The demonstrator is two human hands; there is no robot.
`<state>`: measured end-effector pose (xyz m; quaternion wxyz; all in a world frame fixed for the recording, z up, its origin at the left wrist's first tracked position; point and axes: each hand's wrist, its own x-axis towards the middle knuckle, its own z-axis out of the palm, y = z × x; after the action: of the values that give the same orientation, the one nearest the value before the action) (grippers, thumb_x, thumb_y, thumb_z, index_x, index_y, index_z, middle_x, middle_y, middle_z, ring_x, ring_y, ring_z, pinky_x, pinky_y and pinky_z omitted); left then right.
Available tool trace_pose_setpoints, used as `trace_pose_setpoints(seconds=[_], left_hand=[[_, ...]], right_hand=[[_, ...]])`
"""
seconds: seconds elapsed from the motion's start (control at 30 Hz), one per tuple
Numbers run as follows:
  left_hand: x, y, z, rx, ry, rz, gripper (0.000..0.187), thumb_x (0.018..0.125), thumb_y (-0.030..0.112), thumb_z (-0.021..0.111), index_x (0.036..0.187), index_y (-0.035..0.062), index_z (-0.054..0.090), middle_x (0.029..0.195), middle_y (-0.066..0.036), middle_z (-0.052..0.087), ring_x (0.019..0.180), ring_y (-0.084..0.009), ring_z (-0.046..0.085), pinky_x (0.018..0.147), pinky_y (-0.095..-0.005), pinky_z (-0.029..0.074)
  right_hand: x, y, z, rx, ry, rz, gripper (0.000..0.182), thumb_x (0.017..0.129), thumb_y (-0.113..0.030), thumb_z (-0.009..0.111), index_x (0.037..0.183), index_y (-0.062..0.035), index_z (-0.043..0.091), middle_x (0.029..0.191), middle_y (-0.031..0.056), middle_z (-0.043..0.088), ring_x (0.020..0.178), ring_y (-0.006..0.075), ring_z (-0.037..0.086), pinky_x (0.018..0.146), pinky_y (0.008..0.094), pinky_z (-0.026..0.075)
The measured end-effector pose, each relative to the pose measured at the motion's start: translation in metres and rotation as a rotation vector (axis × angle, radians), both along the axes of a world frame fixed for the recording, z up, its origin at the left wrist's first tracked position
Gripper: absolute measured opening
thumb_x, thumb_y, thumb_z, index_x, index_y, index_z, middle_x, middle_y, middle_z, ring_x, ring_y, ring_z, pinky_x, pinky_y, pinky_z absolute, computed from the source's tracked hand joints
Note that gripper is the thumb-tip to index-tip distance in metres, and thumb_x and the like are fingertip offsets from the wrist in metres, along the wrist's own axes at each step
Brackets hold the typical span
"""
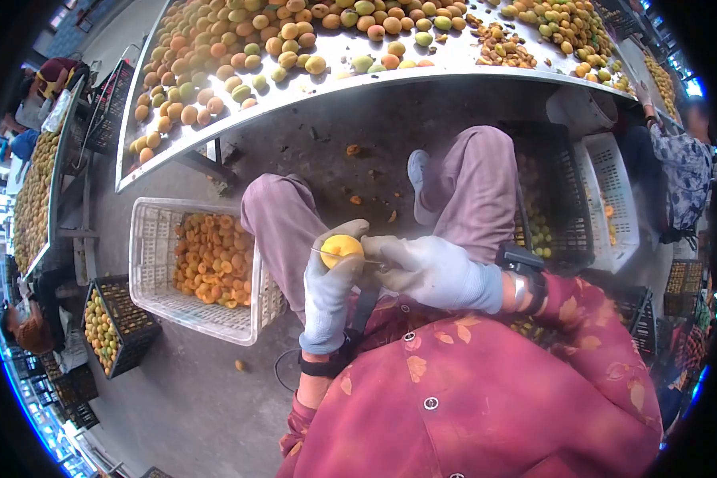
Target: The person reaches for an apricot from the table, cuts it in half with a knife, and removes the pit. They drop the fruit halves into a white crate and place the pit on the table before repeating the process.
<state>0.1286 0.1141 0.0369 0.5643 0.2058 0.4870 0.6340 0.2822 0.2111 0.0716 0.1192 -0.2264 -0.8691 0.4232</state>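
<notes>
A yellow-orange apricot is held in my left hand, with the gloved fingers closed around it. My right hand, also gloved, is closed on a small knife; its thin blade lies across the apricot, and the handle is hidden in my fingers. Both hands are close together above my lap. To the left of my knees, a white plastic crate holds many halved orange apricots.
A metal table in front carries piles of whole apricots. Dark crates and a white crate stand at the right. A black crate of apricots is at the left. Other people sit at both sides.
</notes>
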Motion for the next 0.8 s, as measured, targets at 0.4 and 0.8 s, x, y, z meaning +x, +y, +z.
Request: trace_pose_setpoints(seconds=[0.4,0.8], left_hand=[[0.006,0.013,0.004,-0.057,0.099,0.059,0.030,0.089,0.009,0.061,0.118,0.0017,0.058,0.101,-0.004,0.066,0.081,-0.0072,0.062,0.069,-0.0204,0.049],[0.008,0.007,-0.005,-0.129,0.214,-0.013,0.044,0.096,0.049,0.053,0.089,0.0061,0.060,0.057,0.004,0.047,0.045,-0.0047,0.042,0.039,-0.0205,0.032]], right_hand=[[-0.005,0.001,-0.001,0.187,-0.139,-0.068,0.052,0.086,-0.022,0.065,0.133,-0.0119,0.045,0.097,0.0160,0.067,0.074,0.0339,0.067,0.062,0.0402,0.054],[-0.007,0.013,0.004,-0.142,-0.341,0.077,0.085,0.085,-0.009,0.058,0.154,-0.0237,0.012,0.089,0.0200,0.066,0.074,0.0365,0.067,0.067,0.0434,0.052]])
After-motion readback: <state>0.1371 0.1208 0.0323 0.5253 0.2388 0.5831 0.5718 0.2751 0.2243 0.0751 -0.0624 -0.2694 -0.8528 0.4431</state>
